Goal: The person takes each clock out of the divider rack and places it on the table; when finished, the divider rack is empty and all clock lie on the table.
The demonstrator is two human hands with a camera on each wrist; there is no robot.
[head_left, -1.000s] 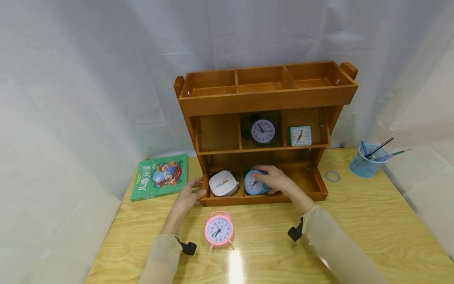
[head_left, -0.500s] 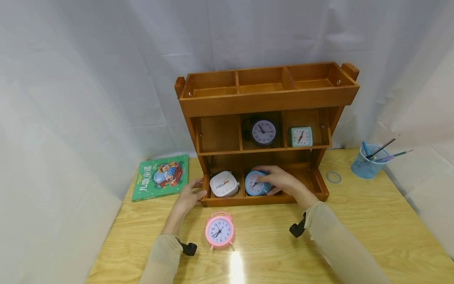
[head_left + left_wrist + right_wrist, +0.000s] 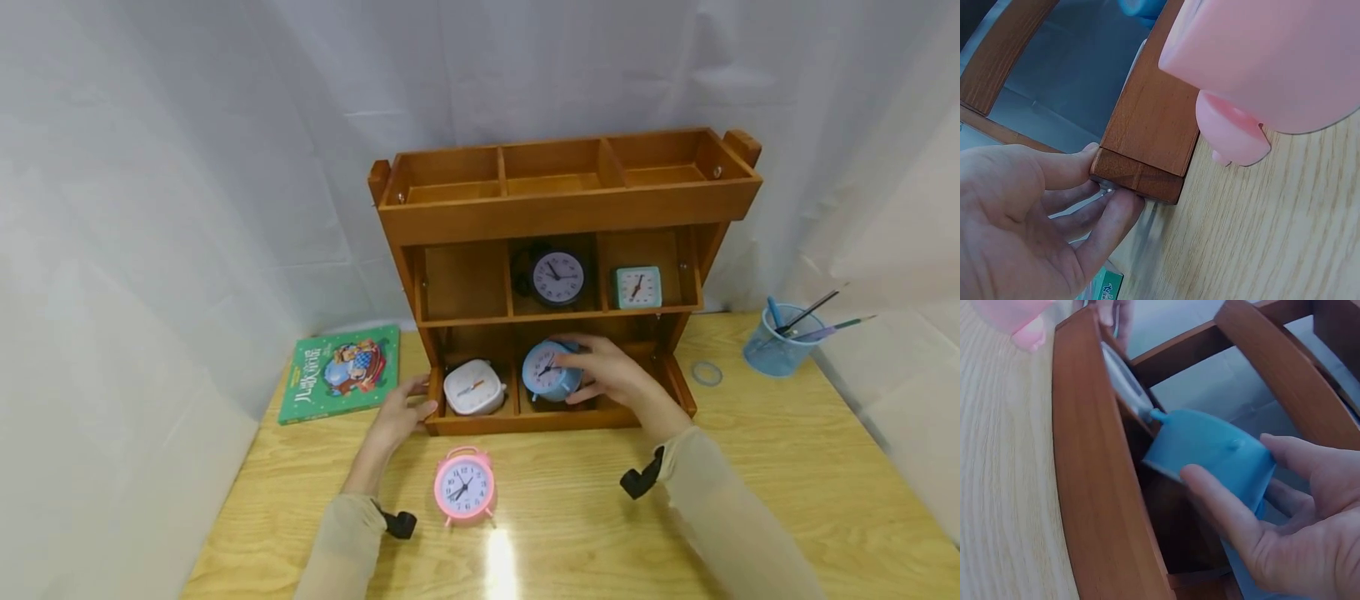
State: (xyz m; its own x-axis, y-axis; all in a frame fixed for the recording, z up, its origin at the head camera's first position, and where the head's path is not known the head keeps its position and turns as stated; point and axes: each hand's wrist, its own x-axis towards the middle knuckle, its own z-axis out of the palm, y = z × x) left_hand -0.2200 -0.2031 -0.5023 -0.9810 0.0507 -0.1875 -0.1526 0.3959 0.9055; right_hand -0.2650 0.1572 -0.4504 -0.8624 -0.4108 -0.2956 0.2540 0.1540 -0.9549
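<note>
My right hand (image 3: pixel 611 368) holds a round blue alarm clock (image 3: pixel 538 372) by its side, thumb and fingers around it. The clock tilts over the middle compartment of the bottom tier of a brown wooden shelf (image 3: pixel 540 422). In the right wrist view, the blue clock (image 3: pixel 1210 450) is above the compartment floor, its face hidden. My left hand (image 3: pixel 397 417) grips the shelf's lower left corner; the left wrist view has the thumb and fingers pinching the wooden end (image 3: pixel 1138 178). A white clock (image 3: pixel 472 387) lies in the bottom left compartment. A pink alarm clock (image 3: pixel 464 487) is on the table before the shelf.
The middle tier bears a black clock (image 3: pixel 557 278) and a mint-green square clock (image 3: pixel 637 288). A green book (image 3: pixel 340 373) lies left of the shelf. To the right are a clear ring (image 3: pixel 707 373) and a blue mesh pen cup (image 3: pixel 776 350).
The blue clock has risen in my right hand and shifted slightly right, its little feet now showing. My right wrist has moved a bit right. My left hand stays at the shelf corner.
</note>
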